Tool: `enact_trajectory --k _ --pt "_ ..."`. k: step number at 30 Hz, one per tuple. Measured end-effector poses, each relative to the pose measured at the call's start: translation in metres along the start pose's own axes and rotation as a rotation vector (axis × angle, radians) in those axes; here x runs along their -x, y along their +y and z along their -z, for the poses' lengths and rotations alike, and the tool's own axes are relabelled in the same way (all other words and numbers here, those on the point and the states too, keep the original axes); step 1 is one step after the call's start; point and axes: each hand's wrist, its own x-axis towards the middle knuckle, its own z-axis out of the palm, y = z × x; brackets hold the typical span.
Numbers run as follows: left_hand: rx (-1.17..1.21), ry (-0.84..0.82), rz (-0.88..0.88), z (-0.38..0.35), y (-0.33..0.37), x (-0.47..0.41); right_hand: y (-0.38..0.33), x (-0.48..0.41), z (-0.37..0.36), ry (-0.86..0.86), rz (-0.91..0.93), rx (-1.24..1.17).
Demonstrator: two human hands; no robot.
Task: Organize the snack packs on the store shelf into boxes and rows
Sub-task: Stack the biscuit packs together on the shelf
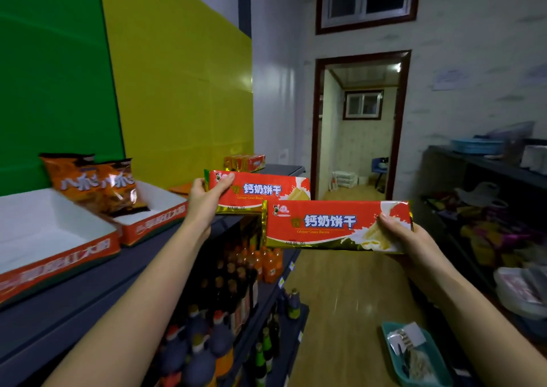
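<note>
I hold two long red biscuit packs in the air over the aisle. My left hand [204, 200] grips the left end of the farther pack [263, 190]. My right hand [405, 237] grips the right end of the nearer pack [328, 224], which overlaps the lower right of the first. On the dark top shelf [88, 292] to the left stand two red-and-white cardboard trays: the near tray [59, 256] shows only its white floor, the far tray [157, 221] holds two orange snack bags [97, 185] leaning upright.
More red packs [245, 162] lie at the shelf's far end. Lower shelves hold several bottles [236, 298]. A teal basket [417, 354] sits on the wooden floor at lower right. Another rack [488, 224] with goods lines the right wall. An open doorway [361, 126] lies ahead.
</note>
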Motion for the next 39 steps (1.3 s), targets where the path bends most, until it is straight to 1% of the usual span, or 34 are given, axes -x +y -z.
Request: enact_trajectory --k 5,9,15,19,22,27,32,37,39 --pt "-0.005 -0.009 0.007 -0.060 -0.037 -0.083 0.001 -0.096 0.023 0.015 0.031 0.031" --pt "-0.001 -0.004 0.007 -0.104 -0.067 -0.138 0.008 -0.164 0.047 0.001 0.012 -0.024" --pt "-0.027 0.021 0.012 -0.164 -0.114 -0.203 0.032 -0.264 0.089 -0.010 -0.015 -0.042" --pt "-0.059 0.085 -0.010 -0.202 -0.148 -0.242 0.050 -0.340 0.112 -0.065 -0.013 -0.086" --pt "-0.070 0.142 -0.021 -0.229 -0.170 -0.272 0.056 -0.400 0.126 -0.145 -0.027 -0.138" --pt "-0.074 0.257 -0.063 -0.270 -0.192 -0.318 0.062 -0.505 0.147 -0.260 -0.015 -0.119" --pt "-0.073 0.361 -0.067 -0.288 -0.217 -0.351 0.085 -0.579 0.150 -0.366 -0.050 -0.164" --pt "-0.178 0.415 -0.093 -0.295 -0.235 -0.391 0.105 -0.646 0.137 -0.490 -0.064 -0.157" --pt "-0.181 0.447 -0.097 -0.298 -0.244 -0.409 0.113 -0.676 0.132 -0.522 -0.063 -0.179"
